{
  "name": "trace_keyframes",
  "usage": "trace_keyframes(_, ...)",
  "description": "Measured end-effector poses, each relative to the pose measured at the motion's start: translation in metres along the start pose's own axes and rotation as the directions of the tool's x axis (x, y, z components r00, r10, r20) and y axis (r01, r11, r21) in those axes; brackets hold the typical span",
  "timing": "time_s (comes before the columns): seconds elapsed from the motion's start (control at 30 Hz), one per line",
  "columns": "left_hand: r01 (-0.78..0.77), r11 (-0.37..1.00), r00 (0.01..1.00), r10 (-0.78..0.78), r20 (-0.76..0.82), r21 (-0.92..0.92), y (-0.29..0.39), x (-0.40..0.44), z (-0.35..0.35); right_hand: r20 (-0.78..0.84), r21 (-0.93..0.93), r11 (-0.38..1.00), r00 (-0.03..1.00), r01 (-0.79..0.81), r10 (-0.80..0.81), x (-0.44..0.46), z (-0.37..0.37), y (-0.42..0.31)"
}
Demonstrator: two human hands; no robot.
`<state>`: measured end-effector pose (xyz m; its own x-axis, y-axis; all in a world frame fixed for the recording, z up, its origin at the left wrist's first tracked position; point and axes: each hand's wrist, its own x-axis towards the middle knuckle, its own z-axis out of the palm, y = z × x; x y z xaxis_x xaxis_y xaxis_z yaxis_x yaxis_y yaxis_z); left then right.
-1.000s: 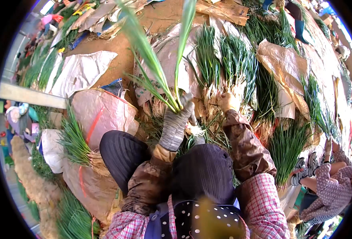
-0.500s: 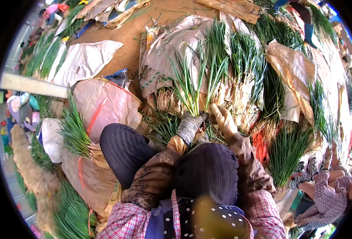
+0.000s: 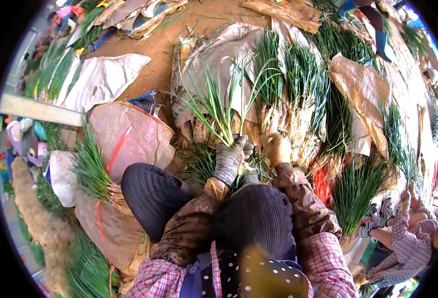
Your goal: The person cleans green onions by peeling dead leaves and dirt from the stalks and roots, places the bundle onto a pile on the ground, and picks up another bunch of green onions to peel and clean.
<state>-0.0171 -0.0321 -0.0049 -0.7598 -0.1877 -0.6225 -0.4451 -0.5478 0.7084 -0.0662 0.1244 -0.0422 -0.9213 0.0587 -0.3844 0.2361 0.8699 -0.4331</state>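
Observation:
In a grey knit glove, my left hand point(image 3: 230, 158) is closed around the lower ends of a small bunch of green onions point(image 3: 218, 109), whose leaves fan upward and away from me. My right hand point(image 3: 278, 150), in a tan glove, is just to the right, apart from that bunch and near the dry, straw-coloured roots of the laid-out green onions point(image 3: 302, 67). Its fingers are smeared by motion, so their grip is unclear. Loose green trimmings point(image 3: 204, 165) lie beneath my hands, between my knees.
Pale sacking point(image 3: 224, 49) lies beyond my hands. A tied bundle of green onions point(image 3: 92, 171) rests on a pinkish sack point(image 3: 129, 129) at left. More green onions point(image 3: 360, 191) stand at right, beside red netting point(image 3: 321, 181). Another person point(image 3: 410, 238) sits at far right.
My left hand has shifted slightly left, and the held leaves now lean and spread more to the left. My right hand has moved slightly down and blurred.

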Motion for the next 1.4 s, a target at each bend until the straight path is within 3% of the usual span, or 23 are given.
trace_keyframes(0.07,0.052,0.995,0.999,-0.053,0.002,0.09,0.002,0.002,-0.004,-0.294,-0.126,0.988,0.948,0.086,-0.12,0.035,-0.004,-0.004)
trace_keyframes(0.13,0.099,0.984,0.995,-0.099,-0.011,0.147,0.002,0.001,-0.006,-0.001,-0.246,0.956,0.987,-0.159,0.163,0.062,-0.032,-0.043)
trace_keyframes(0.17,0.118,0.981,0.993,-0.116,-0.024,0.155,0.001,0.0,-0.006,0.02,-0.157,0.971,0.982,-0.183,0.189,0.073,-0.033,-0.044)
trace_keyframes(0.2,0.138,0.977,0.99,-0.133,-0.039,0.161,0.0,-0.001,-0.005,0.048,0.018,0.986,0.985,-0.168,0.167,0.102,-0.014,-0.018)
trace_keyframes(0.27,0.13,0.991,0.991,-0.129,0.044,-0.019,0.002,-0.004,-0.004,0.024,-0.072,0.984,0.985,-0.166,0.168,0.09,-0.028,-0.028)
trace_keyframes(0.3,0.157,0.986,0.986,-0.153,0.069,-0.055,-0.004,0.001,-0.008,0.032,0.156,0.98,0.993,-0.121,0.117,0.074,-0.034,-0.026)
trace_keyframes(0.33,0.188,0.978,0.979,-0.18,0.094,-0.09,-0.008,0.003,-0.011,0.119,0.154,0.981,0.988,-0.119,0.101,0.036,-0.061,-0.047)
trace_keyframes(0.37,0.185,0.982,0.979,-0.187,0.079,0.03,0.003,-0.004,-0.012,0.119,0.233,0.966,0.989,-0.11,0.083,0.011,-0.059,-0.048)
trace_keyframes(0.4,0.183,0.982,0.976,-0.177,0.126,-0.037,-0.015,0.007,-0.017,0.117,0.311,0.945,0.991,-0.101,0.068,-0.01,-0.054,-0.043)
trace_keyframes(0.47,0.258,0.958,0.962,-0.267,0.064,0.123,-0.007,0.003,-0.013,-0.058,0.21,0.92,0.944,0.331,-0.326,-0.044,-0.031,-0.017)
trace_keyframes(0.5,0.293,0.953,0.948,-0.299,0.108,0.071,-0.023,0.011,-0.015,-0.111,0.243,0.851,0.885,0.466,-0.452,-0.058,-0.022,-0.008)
trace_keyframes(0.53,0.208,0.973,0.962,-0.223,0.159,0.103,-0.005,-0.009,-0.008,-0.169,0.267,0.762,0.807,0.591,-0.566,-0.07,-0.014,-0.001)
trace_keyframes(0.6,0.185,0.944,0.963,-0.23,0.141,0.273,-0.02,0.004,-0.016,-0.082,0.312,0.796,0.849,0.519,-0.522,-0.085,-0.007,0.006)
trace_keyframes(0.67,0.195,0.94,0.957,-0.244,0.155,0.279,-0.037,0.014,-0.021,0.281,0.272,0.894,0.859,0.356,-0.427,-0.083,-0.046,-0.015)
trace_keyframes(0.7,0.209,0.943,0.95,-0.258,0.176,0.258,-0.04,0.018,-0.021,0.325,0.292,0.925,0.885,0.242,-0.334,-0.08,-0.052,-0.018)
trace_keyframes(0.83,0.19,0.898,0.966,-0.243,0.088,0.398,0.004,-0.013,0.001,0.263,0.341,0.939,0.956,0.037,-0.133,-0.046,-0.051,-0.028)
trace_keyframes(0.87,0.186,0.871,0.966,-0.247,0.078,0.455,0.007,-0.014,0.005,0.141,0.357,0.934,0.987,0.026,-0.082,-0.04,-0.043,-0.033)
trace_keyframes(0.93,0.206,0.827,0.967,-0.253,0.018,0.524,-0.002,-0.007,0.006,0.033,0.492,0.864,0.99,0.104,-0.137,-0.02,-0.016,-0.023)
trace_keyframes(1.03,0.175,0.845,0.983,-0.177,-0.043,0.505,-0.012,-0.002,0.004,0.08,0.681,0.727,0.979,0.083,-0.187,-0.029,-0.016,-0.032)
trace_keyframes(1.17,0.088,0.819,0.996,-0.071,-0.053,0.567,0.009,-0.024,0.016,0.33,0.908,0.247,0.941,-0.339,0.076,-0.034,-0.003,-0.012)
trace_keyframes(1.3,0.122,0.839,0.993,-0.105,-0.063,0.53,0.008,-0.035,0.02,0.338,0.902,0.245,0.935,-0.355,0.109,-0.046,0.012,-0.007)
trace_keyframes(1.33,0.123,0.868,0.992,-0.114,-0.048,0.482,0.004,-0.032,0.018,0.332,0.859,0.383,0.939,-0.34,0.09,-0.046,0.015,-0.002)
trace_keyframes(1.4,0.127,0.915,0.991,-0.13,-0.018,0.382,-0.003,-0.027,0.016,0.397,0.837,0.329,0.899,-0.437,0.184,-0.047,0.023,0.003)
